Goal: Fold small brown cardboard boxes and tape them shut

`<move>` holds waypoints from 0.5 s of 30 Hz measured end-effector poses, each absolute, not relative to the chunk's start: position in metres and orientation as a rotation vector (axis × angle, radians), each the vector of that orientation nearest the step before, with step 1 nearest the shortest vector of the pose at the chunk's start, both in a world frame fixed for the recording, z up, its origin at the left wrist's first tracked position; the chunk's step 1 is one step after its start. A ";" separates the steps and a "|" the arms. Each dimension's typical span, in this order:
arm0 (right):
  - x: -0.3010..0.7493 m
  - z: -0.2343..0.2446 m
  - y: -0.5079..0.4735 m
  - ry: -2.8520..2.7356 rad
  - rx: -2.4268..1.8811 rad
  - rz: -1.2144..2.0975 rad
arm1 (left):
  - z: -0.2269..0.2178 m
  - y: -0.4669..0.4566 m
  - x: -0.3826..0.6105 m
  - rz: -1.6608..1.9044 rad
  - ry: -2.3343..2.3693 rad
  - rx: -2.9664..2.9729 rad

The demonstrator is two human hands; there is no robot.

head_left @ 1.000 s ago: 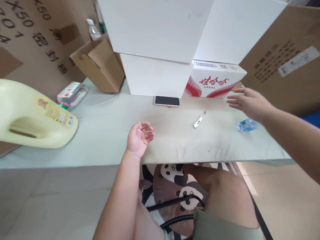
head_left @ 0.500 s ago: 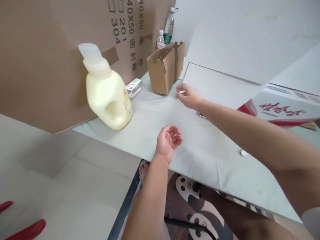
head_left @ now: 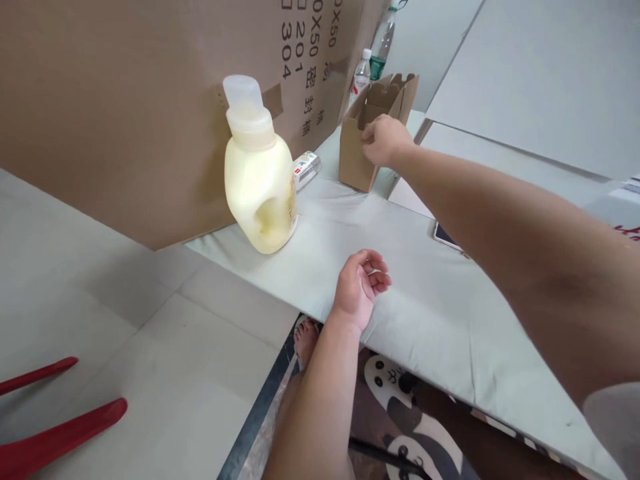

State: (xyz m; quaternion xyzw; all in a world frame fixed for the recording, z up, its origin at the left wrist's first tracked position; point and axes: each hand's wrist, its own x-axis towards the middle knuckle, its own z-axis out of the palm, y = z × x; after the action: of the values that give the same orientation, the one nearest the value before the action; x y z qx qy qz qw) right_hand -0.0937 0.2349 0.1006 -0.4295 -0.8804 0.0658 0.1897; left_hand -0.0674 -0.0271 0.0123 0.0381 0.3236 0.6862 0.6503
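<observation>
Near the table's front edge, my left hand (head_left: 360, 283) hovers palm turned inward, its fingers loosely curled and apart with nothing in them. My right hand (head_left: 387, 140) is stretched forward to an open-topped brown cardboard box (head_left: 356, 160). Its thumb and fingers are closed at the near upper edge of the box; the far fingertips are hidden. The box stands upright, with notched flaps along its top. Left of my hands stands a pale yellow detergent jug (head_left: 260, 187) with a translucent cap.
A large printed carton (head_left: 165, 113) rises on the left. Two plastic bottles, one with a green label (head_left: 383, 47), stand behind the small box. A small white-labelled pack (head_left: 306, 170) lies beside the jug. A phone (head_left: 445, 235) lies under my right forearm. Red legs (head_left: 75, 423) are on the floor.
My right hand has moved forward to the cardboard box and its fingers have closed at the edge. The left hand keeps its pose. The view has shifted left.
</observation>
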 end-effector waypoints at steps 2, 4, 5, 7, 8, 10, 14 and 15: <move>-0.069 0.100 0.216 -2.440 -1.123 0.191 | 0.013 -0.028 -0.068 1.617 0.786 0.060; -0.035 0.100 0.187 -2.382 -1.030 0.202 | 0.011 -0.028 -0.069 1.732 0.906 0.013; -0.014 0.100 0.169 -2.356 -0.987 0.203 | 0.010 -0.029 -0.070 1.808 0.995 -0.007; 0.034 0.100 0.128 -2.288 -0.990 0.202 | 0.005 -0.030 -0.073 1.977 1.198 0.007; 0.061 0.099 0.106 -2.261 -0.986 0.198 | 0.003 -0.031 -0.074 2.049 1.303 0.032; 0.118 0.095 0.061 -2.193 -0.934 0.175 | 0.000 -0.032 -0.076 2.160 1.463 0.139; 0.214 0.072 -0.008 -2.035 -0.904 -0.036 | 0.003 -0.033 -0.061 2.175 1.448 0.607; 0.230 0.063 -0.017 -1.992 -0.919 -0.052 | 0.005 -0.033 -0.053 2.135 1.363 0.740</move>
State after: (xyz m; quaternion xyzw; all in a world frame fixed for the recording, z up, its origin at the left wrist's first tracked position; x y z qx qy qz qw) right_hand 0.2301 -0.0174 0.0632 -0.3726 -0.8079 -0.0209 0.4561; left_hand -0.0534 -0.0329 0.0047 0.2715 0.5003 0.7837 0.2488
